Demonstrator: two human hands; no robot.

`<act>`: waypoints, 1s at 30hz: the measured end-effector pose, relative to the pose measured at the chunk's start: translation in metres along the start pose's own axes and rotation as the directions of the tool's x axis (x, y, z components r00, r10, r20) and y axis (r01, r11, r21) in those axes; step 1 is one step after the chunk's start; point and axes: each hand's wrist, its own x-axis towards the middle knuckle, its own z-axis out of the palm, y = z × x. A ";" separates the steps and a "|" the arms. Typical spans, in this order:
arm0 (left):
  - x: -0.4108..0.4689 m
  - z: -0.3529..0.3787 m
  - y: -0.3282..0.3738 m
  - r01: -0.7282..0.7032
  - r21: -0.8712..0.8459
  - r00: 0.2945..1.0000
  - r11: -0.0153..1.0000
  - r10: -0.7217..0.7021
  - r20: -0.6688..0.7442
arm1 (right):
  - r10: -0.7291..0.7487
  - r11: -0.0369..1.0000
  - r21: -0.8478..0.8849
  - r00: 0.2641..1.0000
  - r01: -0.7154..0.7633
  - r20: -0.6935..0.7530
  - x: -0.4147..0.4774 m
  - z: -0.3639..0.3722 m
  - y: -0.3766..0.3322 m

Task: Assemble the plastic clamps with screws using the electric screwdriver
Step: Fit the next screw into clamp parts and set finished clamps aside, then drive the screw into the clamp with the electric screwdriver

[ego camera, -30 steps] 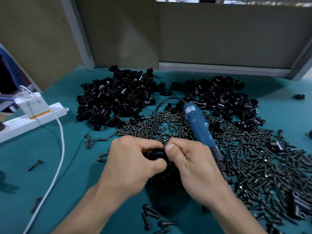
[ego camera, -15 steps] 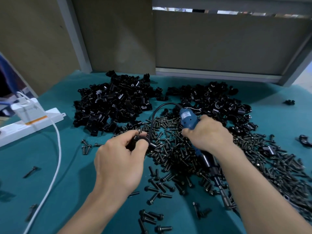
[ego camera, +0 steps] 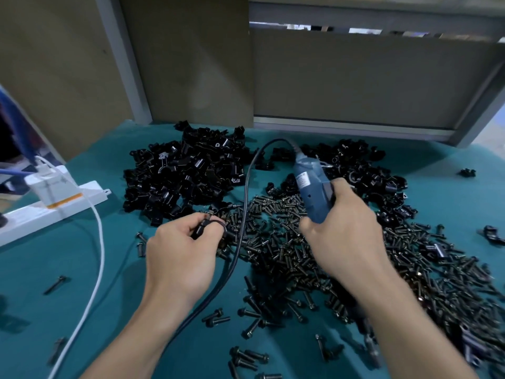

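Nearest, loose screws (ego camera: 247,356) are scattered over the teal surface (ego camera: 114,291). A black clamp (ego camera: 209,227) is pinched in the fingers of the left hand (ego camera: 181,251), its screw pointing up and away. To its right, level with it, the electric screwdriver (ego camera: 314,187) is gripped upright by the right hand (ego camera: 344,233); the bit end is hidden. Beyond, clamp piles (ego camera: 185,176) are heaped.

light: dim, even | shadows: soft | blur: slight | edges: bowed
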 end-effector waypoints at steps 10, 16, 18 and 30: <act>-0.001 0.002 -0.005 -0.053 0.116 0.997 0.992 0.047 0.056 | 0.190 0.972 0.080 0.943 -0.219 0.273 0.008 0.025 0.011; 0.000 0.003 -0.005 -0.065 0.139 0.996 0.988 0.056 0.071 | 0.149 0.989 -0.067 0.916 -0.133 0.373 0.007 0.021 0.016; 0.000 0.003 -0.005 -0.073 0.143 0.995 0.987 0.062 0.080 | 0.117 0.990 -0.121 0.902 -0.073 0.416 0.009 0.016 0.019; -0.005 0.004 -0.001 -0.118 0.096 0.981 0.988 0.101 0.168 | 0.044 0.996 -0.081 0.987 -0.031 0.155 0.012 0.012 0.015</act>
